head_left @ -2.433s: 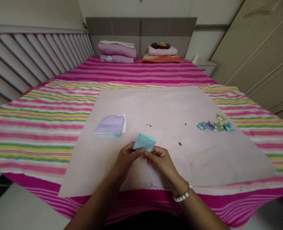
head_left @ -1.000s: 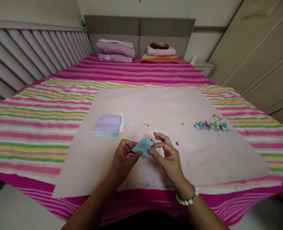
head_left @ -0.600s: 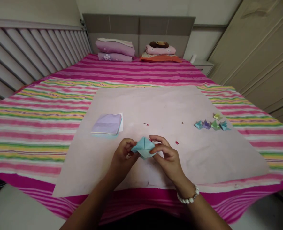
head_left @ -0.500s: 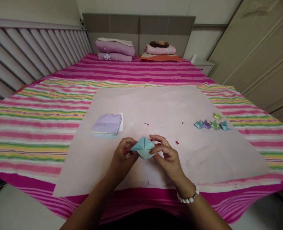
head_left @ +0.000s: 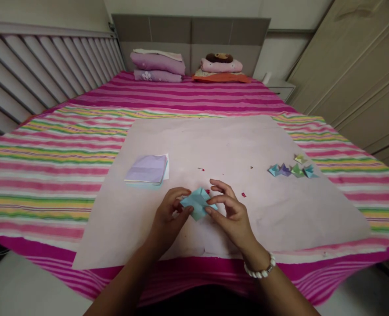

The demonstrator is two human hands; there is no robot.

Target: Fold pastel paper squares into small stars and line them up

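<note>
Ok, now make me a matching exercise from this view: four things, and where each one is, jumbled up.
1. light blue paper
2. paper stack
3. small folded papers
4. beaded bracelet

A. around the right wrist
B. near the right edge of the pale sheet
C. held by the left hand and right hand
D. on the left part of that sheet

Pairs: 1-C; 2-D; 3-B; 4-A

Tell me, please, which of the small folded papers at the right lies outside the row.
The yellow folded paper. It lies alone, farther back; the row of four has two blue, one purple and one green.
</note>
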